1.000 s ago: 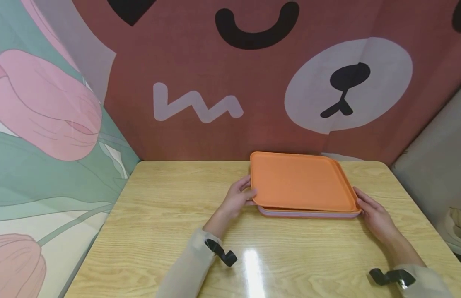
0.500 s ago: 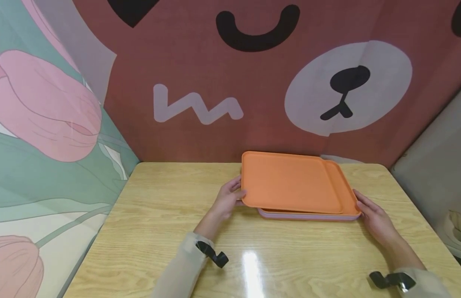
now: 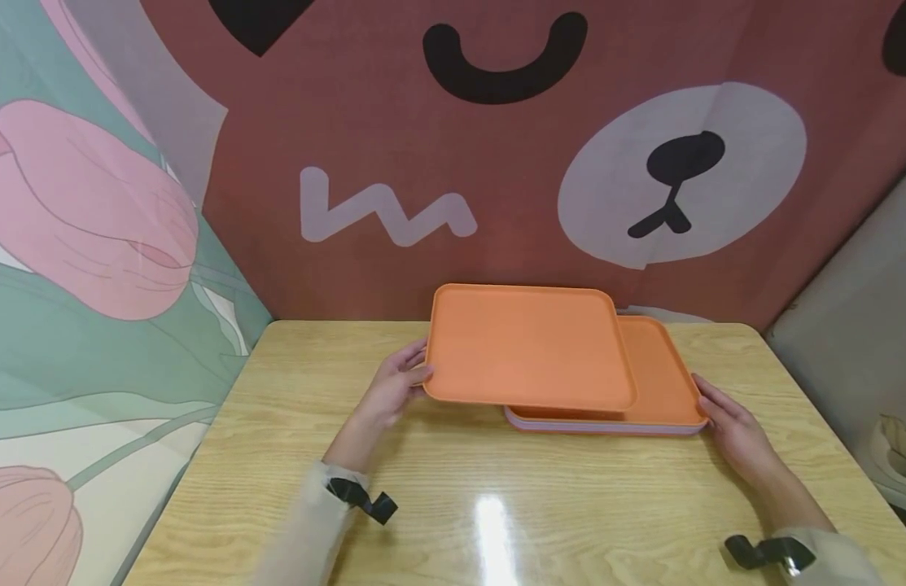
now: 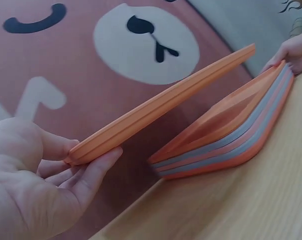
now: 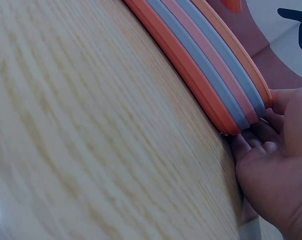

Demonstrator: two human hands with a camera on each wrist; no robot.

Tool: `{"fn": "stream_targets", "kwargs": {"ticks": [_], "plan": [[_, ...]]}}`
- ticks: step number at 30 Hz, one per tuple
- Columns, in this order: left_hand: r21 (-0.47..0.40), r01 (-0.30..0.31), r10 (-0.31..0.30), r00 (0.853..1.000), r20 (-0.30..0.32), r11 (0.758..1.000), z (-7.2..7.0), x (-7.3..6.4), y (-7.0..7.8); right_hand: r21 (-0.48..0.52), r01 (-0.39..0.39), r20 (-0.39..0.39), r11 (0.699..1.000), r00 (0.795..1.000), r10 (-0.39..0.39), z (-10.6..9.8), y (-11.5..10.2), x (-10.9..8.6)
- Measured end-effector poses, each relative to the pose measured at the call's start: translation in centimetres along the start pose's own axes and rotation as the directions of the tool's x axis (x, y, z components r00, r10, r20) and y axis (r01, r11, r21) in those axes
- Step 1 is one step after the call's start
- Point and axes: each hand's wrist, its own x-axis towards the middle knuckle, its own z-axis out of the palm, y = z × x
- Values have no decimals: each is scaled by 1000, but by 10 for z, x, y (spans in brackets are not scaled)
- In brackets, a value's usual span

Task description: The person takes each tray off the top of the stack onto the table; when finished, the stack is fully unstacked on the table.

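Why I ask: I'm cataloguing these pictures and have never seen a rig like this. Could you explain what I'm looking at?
There is no machine here: a person's left hand and right hand supply the grip. The wide view comes from a camera on the head, looking forward and down. The two closer views come from cameras worn on the wrists, each looking at that hand's work.

On the wooden table lies a stack of trays, with orange, grey and pink edges. The left hand pinches one edge of a separate orange tray, held tilted above the stack and partly overlapping it in the head view. The right hand grips the stack's right edge, thumb at the top rim.
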Motion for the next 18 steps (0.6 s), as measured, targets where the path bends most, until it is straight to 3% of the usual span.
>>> {"fn": "stream_targets", "kwargs": {"ticks": [11, 18], "plan": [[93, -34, 38, 998, -43, 995, -80, -31, 36, 7, -5, -1, 1000, 1000, 5, 0, 1, 1], [126, -20, 30, 997, -77, 992, -128, -52, 52, -8, -32, -33, 999, 999, 32, 0, 1, 0]]}}
